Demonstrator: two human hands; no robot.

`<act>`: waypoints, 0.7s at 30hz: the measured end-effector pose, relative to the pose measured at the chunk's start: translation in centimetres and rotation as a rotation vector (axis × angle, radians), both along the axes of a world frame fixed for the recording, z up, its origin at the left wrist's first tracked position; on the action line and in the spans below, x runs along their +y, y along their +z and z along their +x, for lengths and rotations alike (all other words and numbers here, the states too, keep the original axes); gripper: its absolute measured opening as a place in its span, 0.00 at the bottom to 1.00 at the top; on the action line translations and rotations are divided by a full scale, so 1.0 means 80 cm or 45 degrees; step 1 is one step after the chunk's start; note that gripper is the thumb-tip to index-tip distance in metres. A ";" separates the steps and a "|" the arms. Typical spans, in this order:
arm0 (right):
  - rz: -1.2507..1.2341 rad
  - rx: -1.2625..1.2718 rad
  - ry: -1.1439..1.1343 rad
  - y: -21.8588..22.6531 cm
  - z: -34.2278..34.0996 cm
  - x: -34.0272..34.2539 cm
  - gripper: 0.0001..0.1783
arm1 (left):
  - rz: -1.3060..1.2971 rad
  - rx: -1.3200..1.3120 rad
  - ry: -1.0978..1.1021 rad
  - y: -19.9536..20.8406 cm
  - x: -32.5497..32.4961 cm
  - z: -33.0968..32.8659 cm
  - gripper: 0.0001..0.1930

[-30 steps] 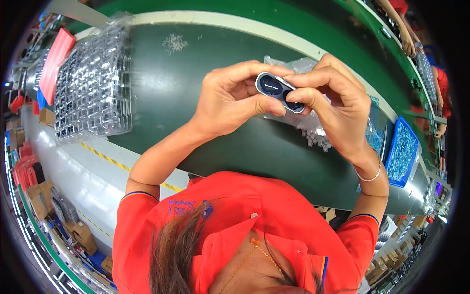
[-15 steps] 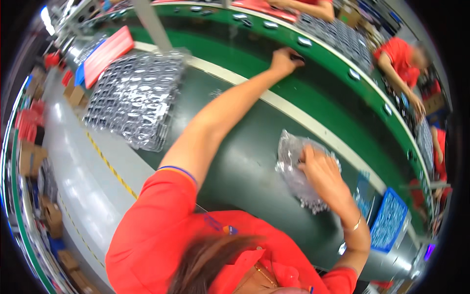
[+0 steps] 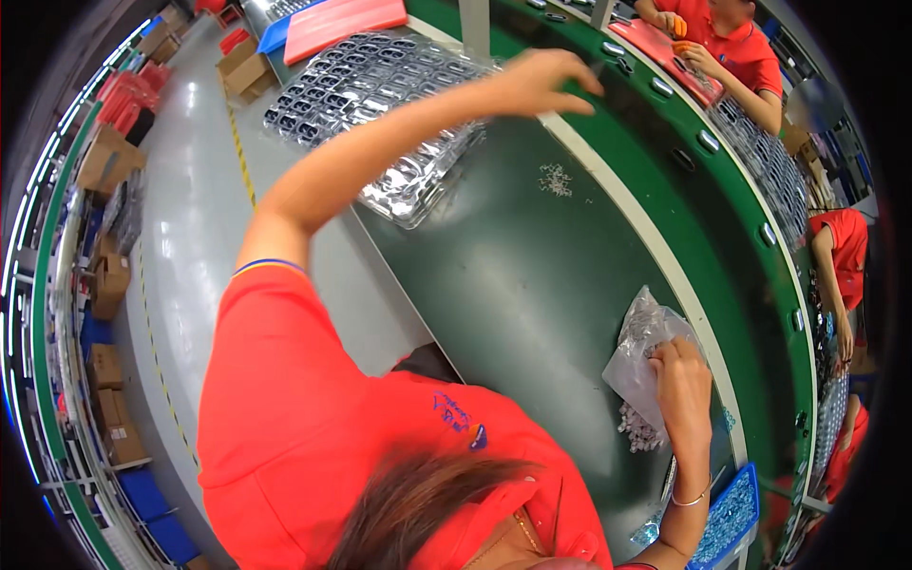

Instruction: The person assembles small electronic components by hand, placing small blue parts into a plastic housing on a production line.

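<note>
My left hand (image 3: 560, 81) reaches out over the near edge of the green conveyor belt (image 3: 655, 204), fingers spread, with nothing in it. Beyond it on the belt lies a dark oval part (image 3: 683, 159). Under my left forearm, a stack of clear plastic blister trays (image 3: 380, 81) holds rows of dark oval parts. My right hand (image 3: 682, 380) rests at a clear plastic bag (image 3: 635, 366) on the dark green table, fingers pinched together on it. Small pale pieces (image 3: 641, 427) lie at the bag's lower end. Whether a small piece is between those fingertips is hidden.
A blue bin (image 3: 731, 513) of small bluish pieces stands beside my right forearm. Tiny clear bits (image 3: 555, 180) lie on the table. A red foam sheet (image 3: 347, 24) sits behind the trays. Co-workers in red shirts (image 3: 731, 52) sit across the belt; a metal post (image 3: 474, 28) stands nearby.
My left hand has let go of a dark part, opened and drawn back from the belt. My right hand stays at the bag. The whole view has turned.
</note>
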State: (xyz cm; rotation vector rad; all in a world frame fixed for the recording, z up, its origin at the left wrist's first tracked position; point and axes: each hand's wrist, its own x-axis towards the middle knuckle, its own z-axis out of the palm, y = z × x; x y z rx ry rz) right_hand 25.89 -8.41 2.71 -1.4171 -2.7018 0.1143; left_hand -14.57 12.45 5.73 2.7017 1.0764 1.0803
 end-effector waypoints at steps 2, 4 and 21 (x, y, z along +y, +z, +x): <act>0.070 0.153 0.033 0.008 0.000 -0.003 0.05 | -0.350 -0.084 0.165 0.014 -0.042 -0.095 0.16; 0.002 0.201 -0.081 0.016 -0.003 -0.007 0.05 | -0.440 0.086 0.439 0.001 -0.059 -0.217 0.15; 0.218 0.362 -0.132 0.042 -0.014 -0.017 0.03 | -0.150 0.693 0.500 -0.045 -0.124 -0.365 0.09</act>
